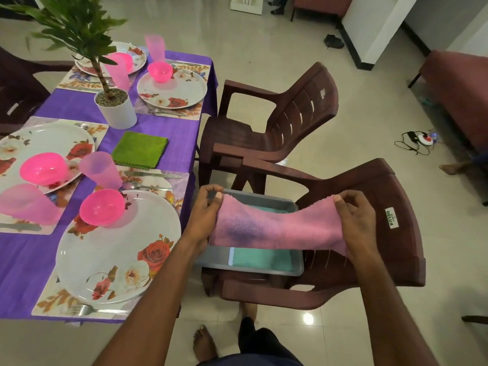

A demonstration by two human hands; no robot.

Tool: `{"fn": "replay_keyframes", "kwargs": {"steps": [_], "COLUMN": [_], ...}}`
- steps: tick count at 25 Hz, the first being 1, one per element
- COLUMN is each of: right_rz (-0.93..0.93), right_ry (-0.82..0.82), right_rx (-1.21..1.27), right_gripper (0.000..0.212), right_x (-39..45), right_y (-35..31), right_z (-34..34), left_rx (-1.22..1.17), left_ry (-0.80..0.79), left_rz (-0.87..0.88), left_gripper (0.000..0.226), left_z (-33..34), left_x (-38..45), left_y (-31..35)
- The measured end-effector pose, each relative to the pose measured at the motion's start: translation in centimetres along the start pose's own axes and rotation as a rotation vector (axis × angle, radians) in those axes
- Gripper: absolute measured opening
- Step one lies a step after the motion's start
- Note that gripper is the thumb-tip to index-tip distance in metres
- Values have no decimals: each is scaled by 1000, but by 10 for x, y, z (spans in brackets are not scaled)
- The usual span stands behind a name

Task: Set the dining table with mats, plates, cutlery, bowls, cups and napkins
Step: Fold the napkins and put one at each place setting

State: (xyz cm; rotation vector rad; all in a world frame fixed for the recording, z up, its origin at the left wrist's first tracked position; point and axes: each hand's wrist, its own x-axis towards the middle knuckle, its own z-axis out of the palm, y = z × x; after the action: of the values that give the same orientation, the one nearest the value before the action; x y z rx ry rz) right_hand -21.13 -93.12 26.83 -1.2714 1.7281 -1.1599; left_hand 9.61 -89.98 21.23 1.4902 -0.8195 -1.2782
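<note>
pink napkin (277, 228) is pinched in our left hand (204, 215) and right hand (355, 220); four places (118, 247) look laid, only one green napkin (139, 149) is out.

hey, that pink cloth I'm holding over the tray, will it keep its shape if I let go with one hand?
Probably not. The pink cloth sags between the left hand and the right hand, so it looks floppy. It seems light, since pinching fingers alone carry it. Its towel-like surface likely won't slip.
</note>
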Motion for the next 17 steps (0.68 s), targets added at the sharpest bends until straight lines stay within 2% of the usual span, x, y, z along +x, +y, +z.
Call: {"fn": "replay_keyframes", "kwargs": {"steps": [3,5,9,11,13,17], "right_rz": [125,170,162,151,145,172], "right_ry": [-55,-91,-179,-247,-317,-424], "right_rx": [207,305,433,426,417,466], "right_gripper": [21,23,40,54,67,77], "right_x": [-1,2,7,7,6,-1], "right_y": [1,3,4,3,4,6], "right_z": [-3,-8,-19,-27,-34,-40], "left_rx": [-265,-260,-161,-124,-151,-290], "left_ry": [-186,-287,-287,-308,-347,-415], "left_rz": [-88,-92,-74,-34,-24,-34], "left_gripper": [14,19,33,50,64,71], "left_z": [-6,-11,-13,-16,-22,-33], "left_x": [-8,-11,-13,-15,-15,-19], "left_y": [-3,-9,-17,-15,-11,-8]}}
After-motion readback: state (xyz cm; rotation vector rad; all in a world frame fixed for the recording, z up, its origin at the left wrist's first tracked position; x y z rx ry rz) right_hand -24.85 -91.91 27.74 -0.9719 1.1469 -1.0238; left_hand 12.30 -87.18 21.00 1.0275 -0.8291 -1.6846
